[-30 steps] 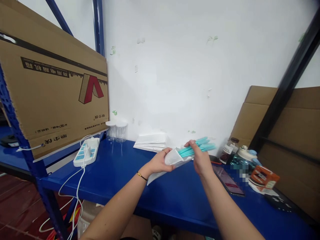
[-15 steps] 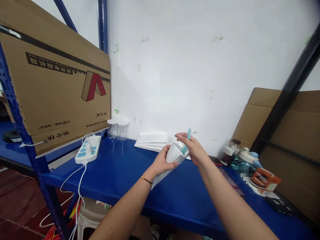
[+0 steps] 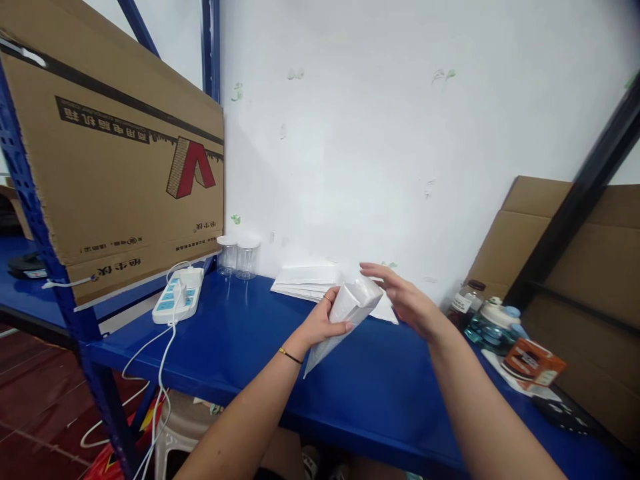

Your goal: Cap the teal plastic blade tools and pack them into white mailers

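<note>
White envelope in the left hand, right hand loose at its mouth

At the far left, a printed cardboard box (image 3: 130,173) with a red and black logo stands against the blue rack frame (image 3: 213,67), its lettering upside down. Just right of its lower edge, a white power strip (image 3: 193,279) with blue socket panels lies on the blue table (image 3: 240,340); white cables (image 3: 165,353) run from it down over the front edge. Two clear jars (image 3: 247,261) with white lids stand side by side near the white wall (image 3: 350,167). Next comes a stack of flat white envelopes (image 3: 307,275), lying on the table at the foot of the wall.

In front of that stack, the left hand (image 3: 323,323), with a ring and a dark bracelet, is clamped around a white envelope (image 3: 347,310). The envelope is held tilted above the table, mouth up and to the right, lower corner toward the person. The right hand (image 3: 413,303) is beside that mouth, its fingers stretched out and closed on nothing; whether its thumb touches the envelope I cannot tell.

Further right stand a dark-capped bottle (image 3: 465,303) with a white label, a translucent blue drinking bottle (image 3: 495,327) and a small orange box (image 3: 533,363), with a cardboard sheet (image 3: 520,230) leaning behind
</note>
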Demonstrator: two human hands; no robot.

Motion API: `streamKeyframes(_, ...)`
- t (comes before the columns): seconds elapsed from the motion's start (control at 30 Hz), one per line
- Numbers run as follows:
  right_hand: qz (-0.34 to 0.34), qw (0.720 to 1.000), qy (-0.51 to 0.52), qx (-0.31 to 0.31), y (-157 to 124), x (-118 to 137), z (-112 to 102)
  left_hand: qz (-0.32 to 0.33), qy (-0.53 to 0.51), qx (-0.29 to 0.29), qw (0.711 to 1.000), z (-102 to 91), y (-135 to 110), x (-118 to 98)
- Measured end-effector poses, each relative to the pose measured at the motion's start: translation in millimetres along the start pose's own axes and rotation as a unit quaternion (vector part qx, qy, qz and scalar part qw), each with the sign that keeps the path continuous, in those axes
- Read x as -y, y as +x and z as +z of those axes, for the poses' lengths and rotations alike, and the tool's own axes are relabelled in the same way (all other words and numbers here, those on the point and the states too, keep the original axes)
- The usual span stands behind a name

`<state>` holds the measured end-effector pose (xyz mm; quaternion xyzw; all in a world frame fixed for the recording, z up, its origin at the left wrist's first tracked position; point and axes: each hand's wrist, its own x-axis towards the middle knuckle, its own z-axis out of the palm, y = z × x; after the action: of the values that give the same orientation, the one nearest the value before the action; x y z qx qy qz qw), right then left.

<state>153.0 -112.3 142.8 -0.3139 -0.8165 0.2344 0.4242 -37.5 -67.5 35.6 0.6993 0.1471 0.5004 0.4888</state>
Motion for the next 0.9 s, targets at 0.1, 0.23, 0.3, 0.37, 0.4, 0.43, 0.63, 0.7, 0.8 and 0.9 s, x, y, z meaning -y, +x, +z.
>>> streamKeyframes(0.1, -0.011, 0.995, -0.067, 0.071, -10, -2, -14, -0.064, -0.054, 0.116, 0.99, -2.9, 2, -7)
streamKeyframes(0.23, -0.033, 0.985, -0.133, 0.109, -37, 0, -17, -0.05, 0.054, 0.181, 0.981, -0.1, -5, -34)
streamKeyframes(0.3, -0.056, 0.969, -0.219, 0.103, -66, -2, -7, -0.019, 0.163, 0.163, 0.973, 4.1, -22, -48)
streamKeyframes(0.37, -0.086, 0.941, -0.309, 0.109, -102, -9, 12, -0.01, 0.243, 0.155, 0.957, 9.6, -47, -53)
streamKeyframes(0.4, -0.089, 0.928, -0.349, 0.1, -120, -15, 24, -0.019, 0.286, 0.143, 0.947, 12.5, -61, -52)
streamKeyframes(0.43, -0.081, 0.915, -0.385, 0.086, -137, -23, 38, -0.027, 0.322, 0.121, 0.939, 15.6, -75, -49)
streamKeyframes(0.63, 0.047, 0.904, -0.424, 0.013, -173, -52, 107, -0.06, 0.353, 0.051, 0.932, 33.3, -132, -33)
streamKeyframes(0.7, 0.074, 0.92, -0.382, 0.04, -166, -47, 114, -0.06, 0.357, 0.084, 0.928, 35.5, -142, -33)
streamKeyframes(0.8, 0.067, 0.957, -0.263, 0.104, -157, -35, 113, -0.074, 0.389, 0.078, 0.915, 32.9, -152, -30)
streamKeyframes(0.9, 0.084, 0.982, -0.127, 0.11, -152, -35, 108, -0.078, 0.4, 0.047, 0.912, 29.2, -158, -23)
